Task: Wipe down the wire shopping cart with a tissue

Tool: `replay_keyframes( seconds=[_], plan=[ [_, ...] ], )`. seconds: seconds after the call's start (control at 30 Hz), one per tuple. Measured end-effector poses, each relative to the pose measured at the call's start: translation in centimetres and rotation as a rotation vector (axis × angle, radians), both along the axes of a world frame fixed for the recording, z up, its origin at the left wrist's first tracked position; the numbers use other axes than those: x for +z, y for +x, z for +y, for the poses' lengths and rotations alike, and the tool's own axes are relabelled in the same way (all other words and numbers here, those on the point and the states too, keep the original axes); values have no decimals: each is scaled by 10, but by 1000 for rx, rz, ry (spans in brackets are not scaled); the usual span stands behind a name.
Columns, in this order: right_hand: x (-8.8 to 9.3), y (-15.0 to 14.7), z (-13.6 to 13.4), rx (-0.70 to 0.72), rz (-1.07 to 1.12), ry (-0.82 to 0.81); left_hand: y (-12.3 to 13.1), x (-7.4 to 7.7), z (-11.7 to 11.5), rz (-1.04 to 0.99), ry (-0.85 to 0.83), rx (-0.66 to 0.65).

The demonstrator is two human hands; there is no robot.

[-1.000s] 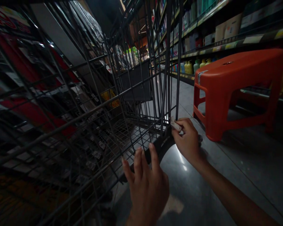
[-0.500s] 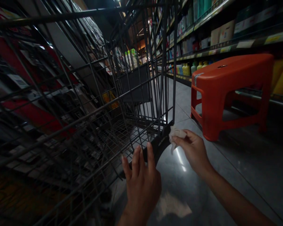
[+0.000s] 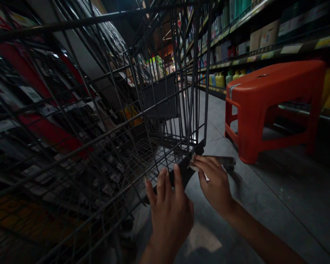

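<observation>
A dark wire shopping cart [image 3: 104, 121] fills the left and middle of the head view. My left hand [image 3: 169, 209] grips the black frame bar [image 3: 187, 172] at the cart's lower corner, fingers curled over it. My right hand [image 3: 213, 179] pinches a small white cloth [image 3: 194, 167] and presses it against that same bar, just right of my left hand. Most of the cloth is hidden under my fingers.
An orange plastic stool [image 3: 272, 106] stands on the grey floor [image 3: 277, 205] to the right of the cart. Store shelves [image 3: 236, 44] with bottles and boxes run along the right side. Red packaged goods [image 3: 35, 121] line the left behind the cart's wires.
My right hand with the cloth has moved down from the cart's upright corner wire to the black frame bar. My left hand keeps its hold on the bar.
</observation>
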State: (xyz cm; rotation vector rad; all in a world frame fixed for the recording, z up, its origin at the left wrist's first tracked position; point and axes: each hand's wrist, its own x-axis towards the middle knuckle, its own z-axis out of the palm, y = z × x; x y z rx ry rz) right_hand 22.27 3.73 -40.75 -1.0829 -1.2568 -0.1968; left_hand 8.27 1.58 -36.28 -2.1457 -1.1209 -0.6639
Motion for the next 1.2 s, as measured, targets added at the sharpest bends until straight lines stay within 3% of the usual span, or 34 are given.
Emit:
replay_keyframes(
  seconds=[0.17,0.3,0.4,0.47,0.57,0.63,0.8,0.93,1.2],
  plan=[
    [2,-5,-3,101,-113,57,1,1,0,0,-14,1],
    [2,-12,-10,239,10,54,0,3,1,37,4,23],
    [7,-8,-18,516,266,-104,-5,6,-4,83,-8,10],
    [10,2,-22,653,555,-233,-14,5,-12,91,-20,-14],
    [15,20,-21,592,981,-247,-35,1,-25,85,63,-103],
    [19,28,-17,479,1070,-205,-52,0,-31,91,158,-145],
    [25,11,-5,270,755,-136,-80,10,-37,195,114,43],
    [21,-17,-1,155,428,-49,-78,7,-36,125,4,47],
    [-5,-50,-22,277,48,-32,-65,2,-34,115,86,19]
  ],
)
